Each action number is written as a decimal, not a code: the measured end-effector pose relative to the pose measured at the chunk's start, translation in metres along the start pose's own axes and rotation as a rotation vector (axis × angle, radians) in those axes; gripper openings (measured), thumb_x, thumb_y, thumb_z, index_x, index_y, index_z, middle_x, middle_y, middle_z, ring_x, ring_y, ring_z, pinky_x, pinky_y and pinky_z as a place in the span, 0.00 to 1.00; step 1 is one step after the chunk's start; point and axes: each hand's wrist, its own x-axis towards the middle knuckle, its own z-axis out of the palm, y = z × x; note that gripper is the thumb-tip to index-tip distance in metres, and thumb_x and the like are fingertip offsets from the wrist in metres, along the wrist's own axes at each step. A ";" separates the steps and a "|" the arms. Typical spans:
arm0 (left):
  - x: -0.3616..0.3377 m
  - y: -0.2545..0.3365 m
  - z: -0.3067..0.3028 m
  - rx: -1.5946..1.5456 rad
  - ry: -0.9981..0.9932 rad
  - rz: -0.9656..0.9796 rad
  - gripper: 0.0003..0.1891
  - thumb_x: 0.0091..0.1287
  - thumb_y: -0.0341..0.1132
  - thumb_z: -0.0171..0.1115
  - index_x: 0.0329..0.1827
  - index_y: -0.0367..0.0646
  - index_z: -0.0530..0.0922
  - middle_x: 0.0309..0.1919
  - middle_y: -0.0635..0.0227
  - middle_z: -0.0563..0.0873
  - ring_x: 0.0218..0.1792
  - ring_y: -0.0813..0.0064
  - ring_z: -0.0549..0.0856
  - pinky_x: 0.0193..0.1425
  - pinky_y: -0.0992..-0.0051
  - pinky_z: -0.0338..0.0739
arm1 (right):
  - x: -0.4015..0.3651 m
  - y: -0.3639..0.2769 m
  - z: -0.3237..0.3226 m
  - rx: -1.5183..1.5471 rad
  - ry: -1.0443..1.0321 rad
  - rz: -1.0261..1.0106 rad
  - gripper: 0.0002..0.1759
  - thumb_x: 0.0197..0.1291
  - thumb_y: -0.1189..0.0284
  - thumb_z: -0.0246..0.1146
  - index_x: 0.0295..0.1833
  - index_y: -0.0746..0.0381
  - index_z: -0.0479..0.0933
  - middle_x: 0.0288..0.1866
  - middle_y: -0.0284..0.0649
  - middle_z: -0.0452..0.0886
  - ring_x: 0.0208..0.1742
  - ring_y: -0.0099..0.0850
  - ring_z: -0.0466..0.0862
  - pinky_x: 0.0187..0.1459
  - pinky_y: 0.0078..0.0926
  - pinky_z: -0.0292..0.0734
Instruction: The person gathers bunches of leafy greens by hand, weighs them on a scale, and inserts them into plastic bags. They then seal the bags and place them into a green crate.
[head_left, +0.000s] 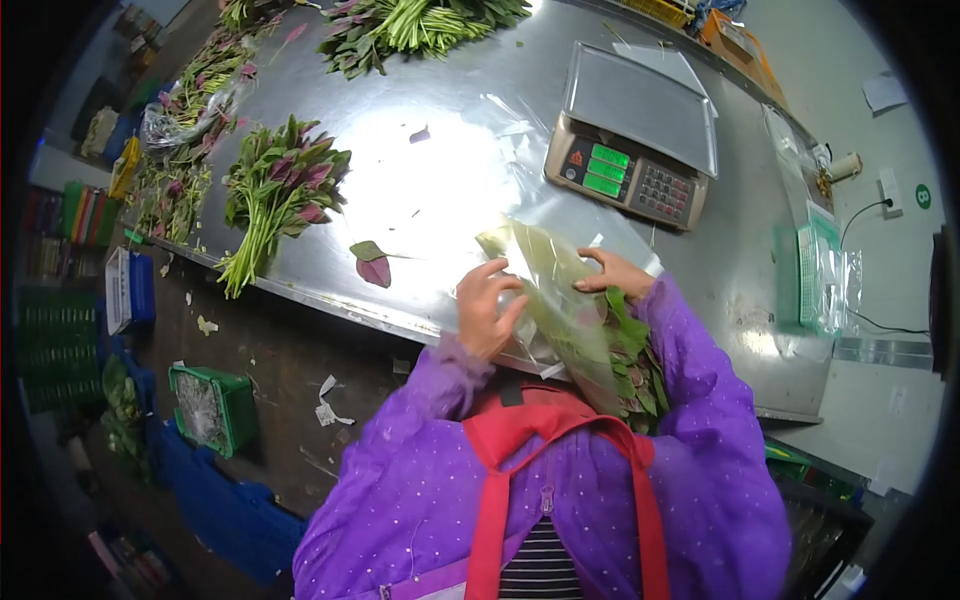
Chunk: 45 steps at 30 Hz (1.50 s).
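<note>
A clear plastic bag lies slanted at the table's front edge, with green stems inside its upper part. Leafy greens stick out of it at the lower right, against the purple sleeve. My left hand is beside the bag's left side, its fingers apart and curved, holding nothing. My right hand rests at the bag's right side, thumb and fingertips apart on the plastic just above the leaves. Beyond the hands, more clear plastic sheets lie flat below the scale, whose green display is lit.
A bunch of red-green leaves lies at the left table edge, and a larger bunch at the back. Loose leaves are nearer. Scattered greens line the far left. A green crate stands on the floor.
</note>
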 end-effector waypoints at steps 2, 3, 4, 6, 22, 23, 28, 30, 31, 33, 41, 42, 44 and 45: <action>-0.034 -0.021 -0.006 -0.320 0.235 -0.422 0.24 0.57 0.32 0.67 0.57 0.45 0.69 0.62 0.58 0.68 0.61 0.63 0.69 0.64 0.61 0.61 | -0.006 -0.003 0.004 -0.004 0.062 -0.026 0.54 0.42 0.58 0.75 0.70 0.72 0.56 0.64 0.55 0.68 0.65 0.39 0.69 0.64 0.29 0.62; -0.041 -0.028 -0.005 -0.548 0.355 -0.699 0.25 0.61 0.36 0.64 0.60 0.45 0.66 0.64 0.60 0.66 0.62 0.63 0.68 0.65 0.60 0.61 | -0.008 -0.008 0.008 0.023 0.075 -0.018 0.54 0.42 0.57 0.75 0.69 0.72 0.56 0.64 0.55 0.68 0.66 0.39 0.68 0.64 0.29 0.61; -0.045 -0.033 -0.003 -0.773 0.474 -0.978 0.26 0.65 0.40 0.61 0.64 0.45 0.64 0.66 0.61 0.65 0.63 0.64 0.68 0.65 0.59 0.61 | -0.009 -0.012 0.013 0.051 0.088 -0.009 0.53 0.42 0.57 0.75 0.69 0.72 0.57 0.64 0.55 0.68 0.66 0.39 0.68 0.64 0.29 0.61; -0.044 -0.046 0.003 -1.156 0.297 -1.203 0.27 0.64 0.43 0.63 0.63 0.46 0.64 0.63 0.62 0.66 0.62 0.65 0.67 0.64 0.58 0.62 | -0.001 -0.020 0.021 0.045 0.041 -0.003 0.48 0.45 0.63 0.74 0.68 0.70 0.59 0.58 0.51 0.73 0.57 0.34 0.74 0.57 0.26 0.67; 0.072 0.146 0.063 -1.090 -0.472 -0.407 0.43 0.53 0.24 0.71 0.66 0.42 0.49 0.55 0.54 0.74 0.54 0.66 0.78 0.59 0.68 0.73 | -0.197 -0.059 -0.009 0.372 0.522 -0.399 0.40 0.45 0.75 0.72 0.64 0.68 0.61 0.56 0.47 0.74 0.54 0.31 0.78 0.54 0.27 0.73; 0.081 0.165 0.082 -1.121 -0.572 -0.222 0.48 0.51 0.26 0.72 0.69 0.45 0.46 0.56 0.53 0.74 0.56 0.66 0.77 0.59 0.67 0.73 | -0.221 -0.052 -0.009 0.467 0.595 -0.476 0.41 0.45 0.76 0.71 0.65 0.68 0.60 0.58 0.46 0.73 0.56 0.32 0.77 0.55 0.28 0.73; 0.053 0.196 0.204 -1.292 -1.040 -0.387 0.38 0.59 0.35 0.67 0.69 0.45 0.54 0.56 0.57 0.74 0.56 0.68 0.76 0.58 0.67 0.73 | -0.294 0.027 0.015 0.737 0.997 -0.393 0.41 0.50 0.70 0.70 0.66 0.71 0.58 0.57 0.46 0.74 0.54 0.33 0.78 0.54 0.28 0.75; 0.019 0.188 0.235 -1.300 -1.211 -0.701 0.34 0.63 0.38 0.63 0.68 0.44 0.56 0.55 0.60 0.75 0.54 0.68 0.78 0.57 0.67 0.75 | -0.294 0.091 0.028 0.750 1.106 -0.241 0.40 0.52 0.67 0.70 0.66 0.71 0.58 0.56 0.47 0.74 0.52 0.32 0.78 0.50 0.28 0.76; -0.001 0.179 0.243 -1.268 -1.255 -0.851 0.32 0.66 0.39 0.60 0.69 0.43 0.56 0.55 0.62 0.75 0.51 0.68 0.79 0.56 0.67 0.76 | -0.288 0.122 0.037 0.768 1.109 -0.134 0.40 0.54 0.65 0.69 0.66 0.72 0.58 0.56 0.48 0.74 0.51 0.32 0.78 0.49 0.29 0.76; -0.037 0.145 0.263 -1.091 -1.311 -1.178 0.30 0.67 0.41 0.59 0.68 0.45 0.57 0.56 0.60 0.75 0.50 0.66 0.81 0.53 0.66 0.78 | -0.269 0.161 0.056 0.863 1.133 0.100 0.39 0.56 0.63 0.68 0.65 0.72 0.58 0.55 0.50 0.73 0.50 0.34 0.79 0.47 0.30 0.77; -0.046 0.132 0.241 -1.223 -1.408 -1.147 0.28 0.67 0.44 0.58 0.65 0.41 0.63 0.54 0.56 0.78 0.52 0.62 0.81 0.57 0.62 0.77 | -0.262 0.145 0.095 0.835 1.310 -0.426 0.29 0.62 0.66 0.61 0.64 0.62 0.58 0.54 0.44 0.71 0.56 0.34 0.75 0.52 0.31 0.74; -0.040 0.139 0.237 -1.209 -1.359 -1.016 0.28 0.67 0.45 0.58 0.65 0.39 0.64 0.53 0.55 0.78 0.52 0.62 0.81 0.57 0.62 0.76 | -0.261 0.145 0.095 0.829 1.314 -0.485 0.26 0.63 0.68 0.60 0.63 0.61 0.59 0.54 0.43 0.71 0.57 0.33 0.74 0.53 0.30 0.74; -0.022 0.132 0.257 -1.051 -1.431 -0.929 0.28 0.66 0.48 0.58 0.61 0.37 0.69 0.50 0.56 0.80 0.49 0.63 0.82 0.55 0.65 0.77 | -0.255 0.127 0.072 1.182 1.262 -0.452 0.21 0.65 0.71 0.56 0.61 0.61 0.61 0.55 0.41 0.71 0.58 0.30 0.73 0.55 0.28 0.72; -0.006 0.132 0.267 -0.983 -1.475 -0.984 0.28 0.66 0.49 0.57 0.61 0.37 0.69 0.49 0.57 0.81 0.48 0.63 0.82 0.55 0.66 0.78 | -0.254 0.103 0.057 1.197 1.322 -0.429 0.18 0.65 0.72 0.55 0.59 0.61 0.64 0.55 0.41 0.71 0.55 0.28 0.74 0.54 0.25 0.71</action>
